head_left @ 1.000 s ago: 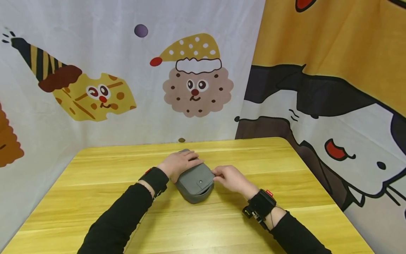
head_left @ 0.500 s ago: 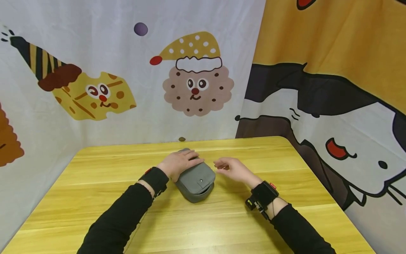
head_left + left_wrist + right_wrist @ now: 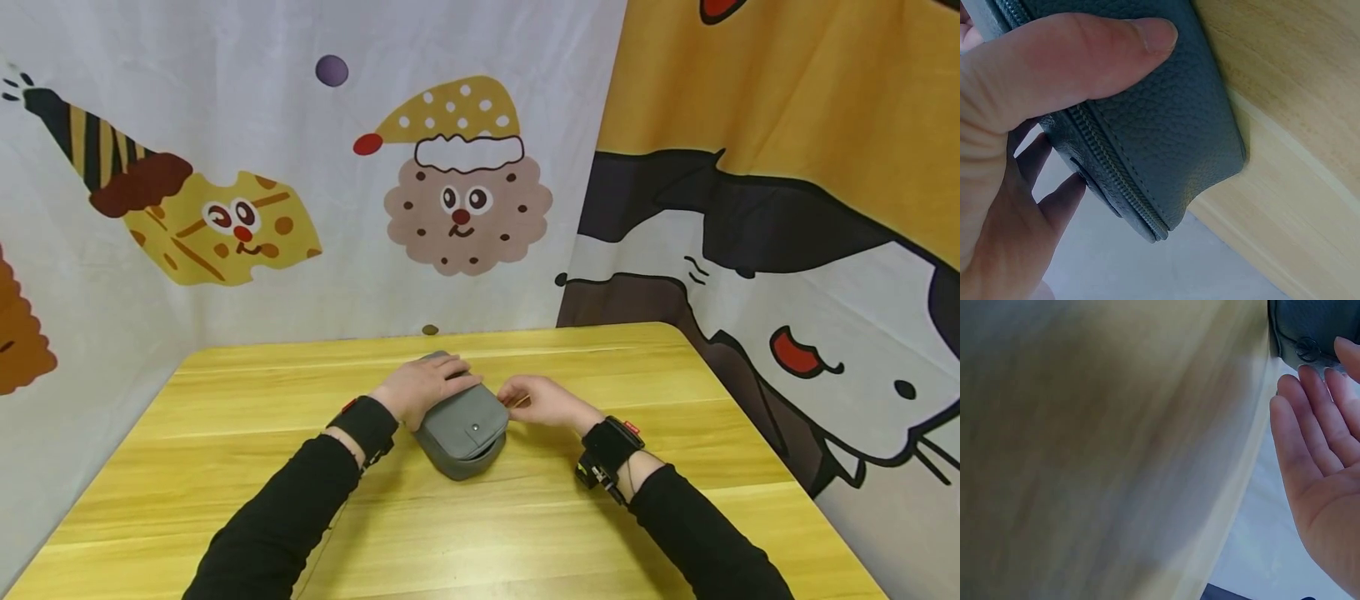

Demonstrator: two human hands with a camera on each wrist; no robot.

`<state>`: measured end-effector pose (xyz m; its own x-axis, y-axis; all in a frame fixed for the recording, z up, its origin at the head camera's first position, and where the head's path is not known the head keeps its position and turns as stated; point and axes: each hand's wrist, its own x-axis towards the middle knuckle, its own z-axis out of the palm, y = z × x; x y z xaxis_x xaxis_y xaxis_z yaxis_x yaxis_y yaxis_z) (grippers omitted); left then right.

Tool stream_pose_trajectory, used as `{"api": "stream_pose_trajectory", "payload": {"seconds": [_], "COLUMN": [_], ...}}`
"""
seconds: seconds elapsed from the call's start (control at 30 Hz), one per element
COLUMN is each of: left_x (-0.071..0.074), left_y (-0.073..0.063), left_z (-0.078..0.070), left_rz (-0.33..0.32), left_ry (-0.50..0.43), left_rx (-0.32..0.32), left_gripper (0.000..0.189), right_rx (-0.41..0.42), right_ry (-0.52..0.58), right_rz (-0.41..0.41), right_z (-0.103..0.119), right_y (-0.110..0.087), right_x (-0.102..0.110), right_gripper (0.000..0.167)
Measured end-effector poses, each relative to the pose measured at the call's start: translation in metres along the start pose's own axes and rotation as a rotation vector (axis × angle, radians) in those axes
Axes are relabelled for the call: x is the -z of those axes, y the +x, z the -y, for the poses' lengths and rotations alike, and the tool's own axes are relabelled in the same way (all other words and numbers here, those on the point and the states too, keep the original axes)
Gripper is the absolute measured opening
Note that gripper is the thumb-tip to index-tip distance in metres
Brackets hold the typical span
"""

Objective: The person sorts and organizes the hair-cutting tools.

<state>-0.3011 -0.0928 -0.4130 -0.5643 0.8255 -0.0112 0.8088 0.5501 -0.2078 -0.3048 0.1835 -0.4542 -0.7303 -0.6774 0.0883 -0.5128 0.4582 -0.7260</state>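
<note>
A grey zippered case (image 3: pixel 461 425) with a pebbled, leather-like surface and a small snap on its lid lies on the table. Its lid edge gapes slightly at the near end. My left hand (image 3: pixel 423 390) holds the case toward its far end. In the left wrist view the thumb (image 3: pixel 1104 56) presses the side below the zipper (image 3: pixel 1110 156), and fingers reach over the other side. My right hand (image 3: pixel 543 402) is at the case's right side, fingertips bent toward it. The right wrist view shows loosely extended fingers (image 3: pixel 1310 419) beside a round dark detail (image 3: pixel 1307 349); nothing is visibly held.
The wood-grain table (image 3: pixel 465 542) extends around the case on all sides. A white curtain (image 3: pixel 262 308) with cartoon prints hangs behind its far edge. A cat-patterned cloth (image 3: pixel 795 250) hangs along the right side.
The right hand's fingertips leave the case's right corner, lift slightly away, then come back close to its right side, farther from me. The left hand and the case stay still.
</note>
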Motion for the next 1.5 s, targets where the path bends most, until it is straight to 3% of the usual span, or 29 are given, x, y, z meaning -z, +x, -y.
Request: {"api": "stream_pose_trajectory", "payload": {"seconds": [0.73, 1.27, 1.5], "left_x": [0.000, -0.002, -0.001], "left_y": [0.000, 0.000, 0.000], "left_z": [-0.001, -0.002, -0.002], "left_rz": [0.030, 0.023, 0.021], "left_ry": [0.030, 0.026, 0.022], "left_rx": [0.011, 0.006, 0.007], "left_gripper": [0.117, 0.117, 0.118], "right_rx": [-0.009, -0.030, -0.055], "right_ry": [-0.052, -0.093, -0.077], "right_rz": [-0.024, -0.006, -0.039], "right_z": [-0.004, -0.007, -0.006], "right_y": [0.010, 0.004, 0.001], "right_x": [-0.006, 0.001, 0.005], "right_gripper": [0.007, 0.005, 0.007]}}
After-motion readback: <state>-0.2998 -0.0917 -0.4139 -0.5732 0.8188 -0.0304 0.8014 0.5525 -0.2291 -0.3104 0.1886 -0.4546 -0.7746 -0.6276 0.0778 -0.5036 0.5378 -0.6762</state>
